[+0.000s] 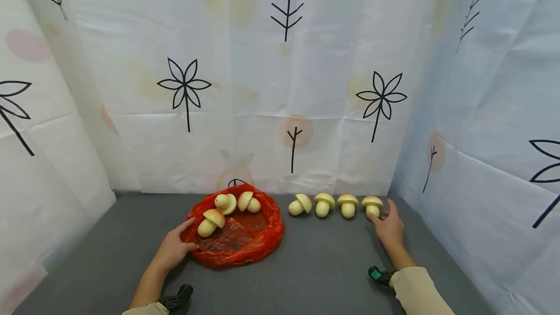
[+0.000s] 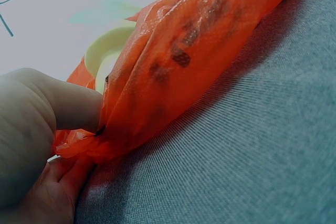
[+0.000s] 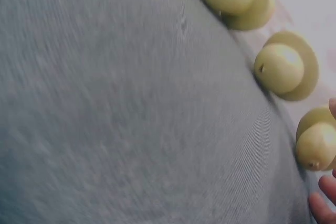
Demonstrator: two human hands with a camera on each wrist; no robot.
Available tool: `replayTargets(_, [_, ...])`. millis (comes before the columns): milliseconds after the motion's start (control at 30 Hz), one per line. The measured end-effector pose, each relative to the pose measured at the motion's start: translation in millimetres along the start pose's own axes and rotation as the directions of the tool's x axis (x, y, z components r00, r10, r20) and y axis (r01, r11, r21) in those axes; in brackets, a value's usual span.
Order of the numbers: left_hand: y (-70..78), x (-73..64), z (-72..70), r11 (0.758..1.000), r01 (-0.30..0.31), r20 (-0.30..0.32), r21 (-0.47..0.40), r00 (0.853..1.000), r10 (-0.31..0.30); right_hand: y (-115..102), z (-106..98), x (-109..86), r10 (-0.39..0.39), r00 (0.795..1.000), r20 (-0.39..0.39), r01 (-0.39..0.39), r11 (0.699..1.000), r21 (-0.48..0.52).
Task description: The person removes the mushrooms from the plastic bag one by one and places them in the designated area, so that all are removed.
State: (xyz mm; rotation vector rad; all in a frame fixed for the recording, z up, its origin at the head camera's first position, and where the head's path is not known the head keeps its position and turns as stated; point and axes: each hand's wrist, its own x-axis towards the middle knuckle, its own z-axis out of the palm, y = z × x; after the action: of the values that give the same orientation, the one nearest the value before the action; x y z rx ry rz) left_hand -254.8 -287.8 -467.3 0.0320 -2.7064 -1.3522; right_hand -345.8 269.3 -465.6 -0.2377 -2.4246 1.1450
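Note:
My left hand (image 1: 172,251) pinches the near-left rim of a red plastic bag (image 1: 258,256), its thumb (image 2: 79,106) against the film in the left wrist view. Three toy mushrooms, one of them at the left (image 1: 211,222), lie inside the opened bag. My right hand (image 1: 389,227) is at the rightmost toy mushroom (image 1: 372,203) of a row, thumb and fingers spread on either side of it. In the right wrist view only some fingertips (image 3: 326,187) show beside that mushroom (image 3: 316,145); whether they touch it is unclear.
More pale yellow mushrooms (image 1: 348,205) stand to the left of my right hand, and one (image 1: 300,204) lies tilted near the bag. Patterned white cloth (image 1: 262,86) hangs behind and beside the grey table (image 1: 315,261).

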Motion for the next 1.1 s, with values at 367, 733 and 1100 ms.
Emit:
replayTargets(367, [1.4,-1.3,0.6,1.000,0.015,0.004,0.000,1.000,-0.015,-26,-1,-11.2,-0.059,0.998,0.000,0.059,0.995,0.083])
replayTargets(733, [3.4,-0.9,0.3,1.000,0.009,0.007,0.001,1.000,-0.009,-61,17,-29.3,-0.163,0.986,0.024,0.155,0.970,0.188])
replayTargets(1100, [0.5,0.0,-0.2,1.000,0.006,0.002,0.013,1.000,-0.006,-96,48,-52.9,-0.271,0.953,0.132,0.222,0.928,0.299])
